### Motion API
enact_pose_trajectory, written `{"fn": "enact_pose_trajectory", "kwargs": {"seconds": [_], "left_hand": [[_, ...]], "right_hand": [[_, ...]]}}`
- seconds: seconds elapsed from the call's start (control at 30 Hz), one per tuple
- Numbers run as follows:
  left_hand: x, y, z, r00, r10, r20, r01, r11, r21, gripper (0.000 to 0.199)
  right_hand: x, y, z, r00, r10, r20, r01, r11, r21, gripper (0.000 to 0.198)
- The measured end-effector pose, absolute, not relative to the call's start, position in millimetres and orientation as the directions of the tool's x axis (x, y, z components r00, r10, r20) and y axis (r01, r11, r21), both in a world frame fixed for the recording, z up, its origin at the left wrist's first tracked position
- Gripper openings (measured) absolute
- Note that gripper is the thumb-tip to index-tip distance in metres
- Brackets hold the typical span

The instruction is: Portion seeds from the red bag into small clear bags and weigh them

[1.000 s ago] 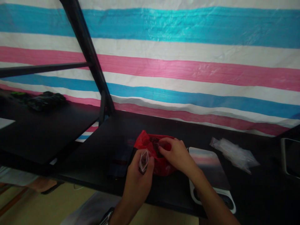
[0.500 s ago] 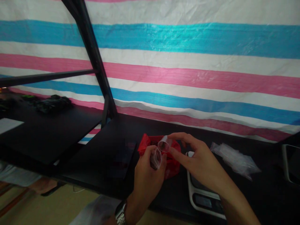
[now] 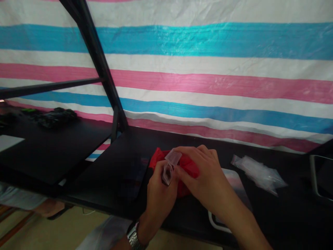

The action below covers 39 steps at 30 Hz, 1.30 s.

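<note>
The left hand (image 3: 162, 194) is at the near edge of the black table (image 3: 153, 137), thumb and fingers curled around a small clear bag (image 3: 168, 174). The grip is closed on the bag, and the bag's mouth stands open, facing upward. What lies inside it is too dark to identify.

The right hand (image 3: 204, 170) reaches in from the other side. Its thumb and fingers are closed on a small clear cup (image 3: 173, 157), which is tilted, its lower end at the mouth of the bag. Whether cup and bag actually touch cannot be determined; anything in the cup is likewise unclear.

Both items are held above a red bag (image 3: 187, 167) resting on the table — largely covered by the two hands, so its contents are not visible from here. Just right of it sits a scale (image 3: 237, 184) with a light-coloured rim, partly hidden under the right hand and forearm.

Further right, well apart from the hands, lies a loose pile of clear plastic bags (image 3: 260, 173). A dark-faced device with a pale frame (image 3: 324, 175) is cut off by the right edge of view. A metal-banded watch (image 3: 133, 238) is worn on the left wrist. Behind the table hangs a sheet striped blue, white and pink (image 3: 208, 81); a black post (image 3: 97, 57) slants across it at left.
</note>
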<state>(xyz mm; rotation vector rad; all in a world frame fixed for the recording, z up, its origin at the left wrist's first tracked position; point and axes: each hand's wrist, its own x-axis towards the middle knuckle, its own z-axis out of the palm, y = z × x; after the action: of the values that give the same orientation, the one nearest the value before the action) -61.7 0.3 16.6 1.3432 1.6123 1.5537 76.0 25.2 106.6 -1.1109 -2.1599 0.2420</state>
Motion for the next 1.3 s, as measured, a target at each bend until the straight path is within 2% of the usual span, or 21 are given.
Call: {"fn": "enact_pose_trajectory", "kwargs": {"seconds": [0.1, 0.2, 0.27, 0.4, 0.53, 0.67, 0.73, 0.83, 0.9, 0.97, 1.13, 1.3], "left_hand": [[-64.4, -1.0, 17.7, -0.377, 0.885, 0.274, 0.299, -0.163, 0.940, 0.014], [-65.4, -4.1, 17.8, -0.378, 0.881, 0.283, 0.229, -0.208, 0.951, 0.020], [-64.4, -7.6, 18.1, -0.323, 0.910, 0.261, 0.139, -0.228, 0.964, 0.025], [-60.9, -15.9, 20.5, -0.039, 0.988, 0.149, -0.073, -0.152, 0.986, 0.025], [-54.9, -17.8, 21.2, 0.244, 0.968, 0.051, -0.160, -0.012, 0.987, 0.023], [-43.5, -13.6, 15.9, 0.397, 0.915, 0.072, -0.193, 0.006, 0.981, 0.017], [-38.9, -11.7, 11.6, 0.362, 0.926, 0.106, -0.169, -0.047, 0.985, 0.026], [-37.5, -9.1, 4.8, 0.175, 0.963, 0.206, 0.093, -0.225, 0.970, 0.016], [-39.6, -7.0, 2.1, 0.090, 0.936, 0.340, 0.298, -0.351, 0.888, 0.011], [-41.8, -5.0, 2.0, 0.074, 0.894, 0.443, 0.396, -0.434, 0.810, 0.013], [-40.0, -2.2, 9.4, 0.057, 0.847, 0.528, 0.450, -0.494, 0.744, 0.013], [-32.9, 1.5, 12.6, 0.058, 0.820, 0.569, 0.456, -0.529, 0.715, 0.013]], "right_hand": [[74.8, 38.5, 92.2, -0.301, 0.846, 0.440, 0.716, 0.505, -0.482, 0.028], [79.8, 47.1, 75.4, -0.347, 0.886, 0.307, 0.727, 0.461, -0.509, 0.025], [88.8, 45.9, 71.2, -0.398, 0.873, 0.282, 0.653, 0.485, -0.581, 0.025], [110.1, 33.6, 81.7, -0.515, 0.820, 0.250, 0.384, 0.481, -0.788, 0.029], [124.0, 29.6, 88.7, -0.552, 0.812, 0.187, 0.303, 0.405, -0.863, 0.007], [150.4, 39.8, 83.2, -0.461, 0.881, 0.102, 0.308, 0.267, -0.913, 0.027], [171.4, 46.3, 80.5, -0.373, 0.922, 0.105, 0.296, 0.225, -0.928, 0.034], [204.7, 54.0, 76.6, -0.243, 0.965, 0.096, 0.280, 0.165, -0.946, 0.041], [223.5, 57.3, 72.2, -0.207, 0.977, 0.061, 0.308, 0.124, -0.943, 0.044], [237.8, 59.6, 65.7, -0.189, 0.982, 0.027, 0.345, 0.092, -0.934, 0.046], [258.8, 63.5, 47.4, -0.183, 0.983, -0.032, 0.467, 0.058, -0.883, 0.048], [271.0, 67.9, 36.9, -0.101, 0.979, 0.177, 0.678, 0.198, -0.708, 0.031]]}}
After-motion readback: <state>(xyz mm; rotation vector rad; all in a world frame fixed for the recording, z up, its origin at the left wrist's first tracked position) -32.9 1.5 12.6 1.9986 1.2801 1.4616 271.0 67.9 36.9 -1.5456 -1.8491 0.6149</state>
